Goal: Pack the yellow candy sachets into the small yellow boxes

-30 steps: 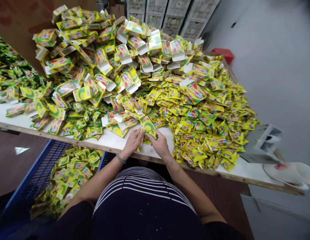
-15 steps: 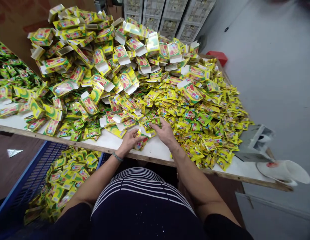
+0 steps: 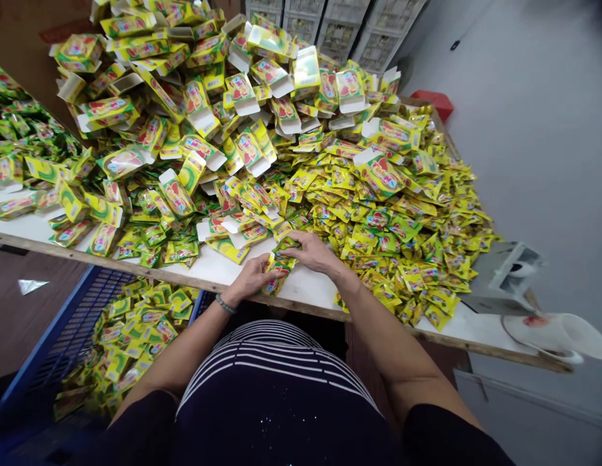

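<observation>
Close to the table's front edge, my left hand is closed around a small yellow and green box. My right hand pinches a green sachet at the upper end of that box. The sachet touches or partly enters the opening; my fingers hide which. Just behind my hands lie several open boxes with white flaps. Yellow sachets are heaped to the right of my right hand, and green sachets lie to the left.
A tall pile of open boxes covers the back of the table. Below its front edge at left stands a blue crate with filled-looking boxes. A grey device and a white scoop-like container occupy the right end.
My right hand has moved left and slightly down, bringing the green sachet to the box's upper end. My left hand keeps hold of the box. The view has shifted slightly.
</observation>
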Tool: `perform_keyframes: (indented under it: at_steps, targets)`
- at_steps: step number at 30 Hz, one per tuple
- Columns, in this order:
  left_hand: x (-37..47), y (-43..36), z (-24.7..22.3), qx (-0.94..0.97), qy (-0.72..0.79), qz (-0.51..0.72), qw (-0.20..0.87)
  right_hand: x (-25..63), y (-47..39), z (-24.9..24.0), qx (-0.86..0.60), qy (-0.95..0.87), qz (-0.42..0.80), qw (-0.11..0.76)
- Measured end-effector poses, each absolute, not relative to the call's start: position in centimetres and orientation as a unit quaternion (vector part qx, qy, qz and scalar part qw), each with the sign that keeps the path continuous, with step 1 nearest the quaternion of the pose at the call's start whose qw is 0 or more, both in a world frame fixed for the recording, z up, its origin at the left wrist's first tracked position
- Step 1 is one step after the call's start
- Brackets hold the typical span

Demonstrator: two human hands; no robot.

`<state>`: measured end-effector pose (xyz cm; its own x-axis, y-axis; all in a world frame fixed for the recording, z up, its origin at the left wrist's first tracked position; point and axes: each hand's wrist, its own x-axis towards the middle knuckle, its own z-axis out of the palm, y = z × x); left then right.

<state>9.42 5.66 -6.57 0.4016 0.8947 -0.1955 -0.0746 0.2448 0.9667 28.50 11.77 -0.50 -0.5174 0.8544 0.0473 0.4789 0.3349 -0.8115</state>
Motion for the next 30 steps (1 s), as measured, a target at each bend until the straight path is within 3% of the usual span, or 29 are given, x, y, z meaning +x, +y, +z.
perform_keyframes:
  at_steps: [8, 15, 22, 28, 30]
  targets:
    - [9.2, 5.7, -5.6, 0.461, 0.369, 0.353, 0.726, 28.0, 11.3, -1.3, -0.404, -0.825, 0.334, 0.21]
    - [9.5, 5.4, -6.3, 0.419, 0.378, 0.393, 0.726, 27.6, 9.4, -1.4, -0.474, -0.776, 0.299, 0.29]
    - [9.2, 5.2, -6.7, 0.455, 0.406, 0.388, 0.691, 26.5, 7.7, -3.1, -0.48, -0.784, 0.258, 0.297]
    - [8.9, 5.3, -7.2, 0.508, 0.454, 0.397, 0.615, 25.6, 6.8, -4.0, -0.462, -0.823, 0.225, 0.241]
    - [8.7, 5.2, -7.2, 0.49, 0.46, 0.408, 0.618, 25.7, 6.5, -4.3, -0.475, -0.798, 0.25, 0.274]
